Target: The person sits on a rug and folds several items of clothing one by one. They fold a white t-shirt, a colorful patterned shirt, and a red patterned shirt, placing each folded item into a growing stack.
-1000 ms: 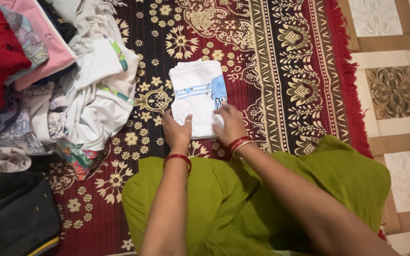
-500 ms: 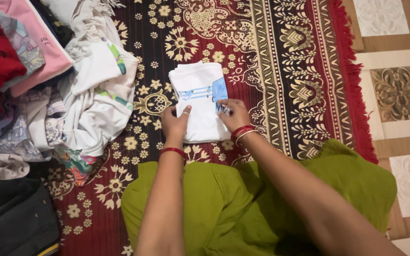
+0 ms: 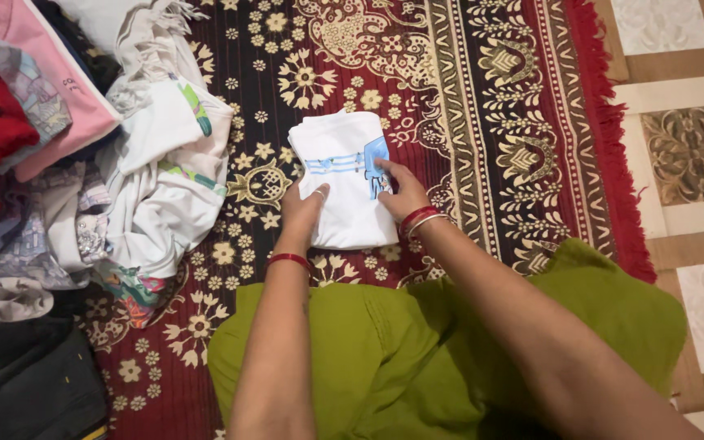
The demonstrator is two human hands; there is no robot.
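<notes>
Pressing: both hands lay flat on a folded white shirt (image 3: 337, 175), fingers spread and gripping nothing.
Left hand (image 3: 301, 210): rested on the shirt's near left edge, a ring on one finger, a red bangle (image 3: 289, 259) at the wrist.
Right hand (image 3: 403, 192): lay on the shirt's right side, fingers (image 3: 386, 169) touching its blue print, red bangles at the wrist.
Shirt: lay on a dark red patterned rug (image 3: 482, 98), just ahead of the green-clad knees (image 3: 385, 350).
Left side: a heap of loose clothes (image 3: 107, 155) lay near the shirt, not touching it.
Right side: tiled floor (image 3: 686, 155) showed past the rug's fringe.
</notes>
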